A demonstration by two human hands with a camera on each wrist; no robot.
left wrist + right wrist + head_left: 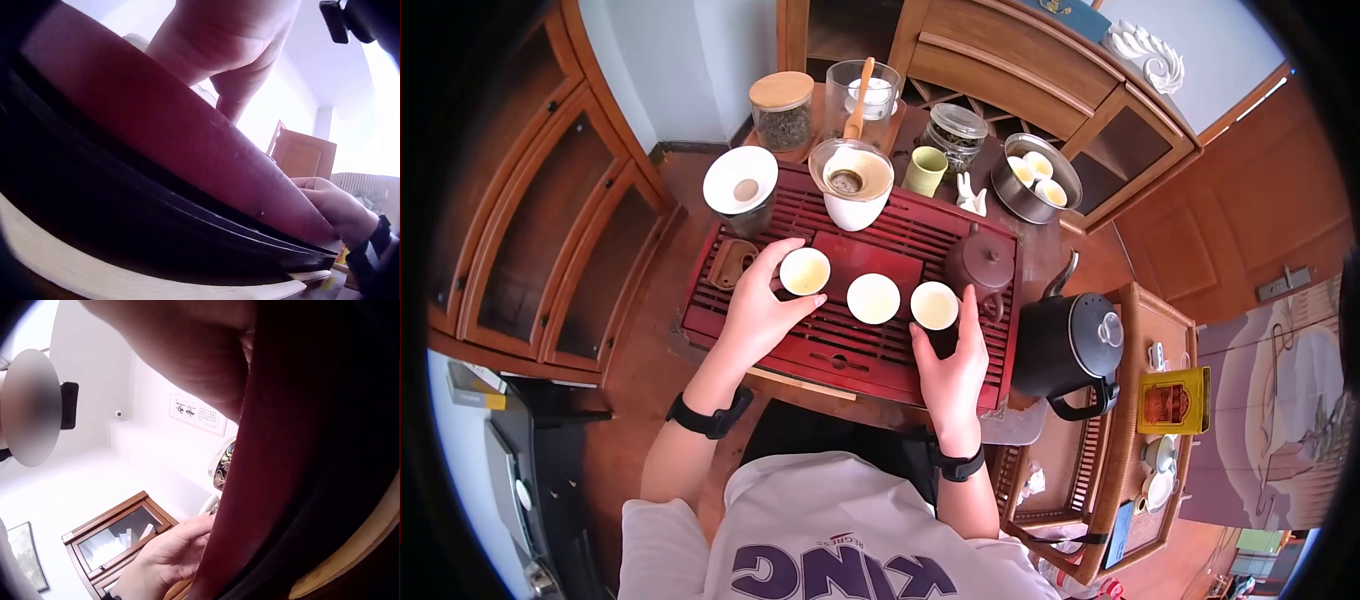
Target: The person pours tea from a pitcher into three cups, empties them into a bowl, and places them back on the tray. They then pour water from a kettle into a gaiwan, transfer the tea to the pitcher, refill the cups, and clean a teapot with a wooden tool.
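Three small white cups of pale yellow tea stand in a row on the red slatted tea tray [870, 375] in the head view. My left hand [760, 310] holds the left cup [805, 271] between thumb and fingers. The middle cup [873, 299] is untouched between the hands. At the right cup [935, 306], my right hand [955, 365] has thumb and forefinger around the near and right sides. A brown teapot [983, 258] sits just beyond the right fingertips. In both wrist views the tray's side hides the cups.
Behind the cups, a strainer [880, 165] rests on a white pitcher [858, 213]. A white-topped vessel [725, 180] stands left, a green cup [925, 170] further right. A black kettle [1055, 345] is right of the tray. Jars and a metal bowl [1027, 204] holding cups line the back.
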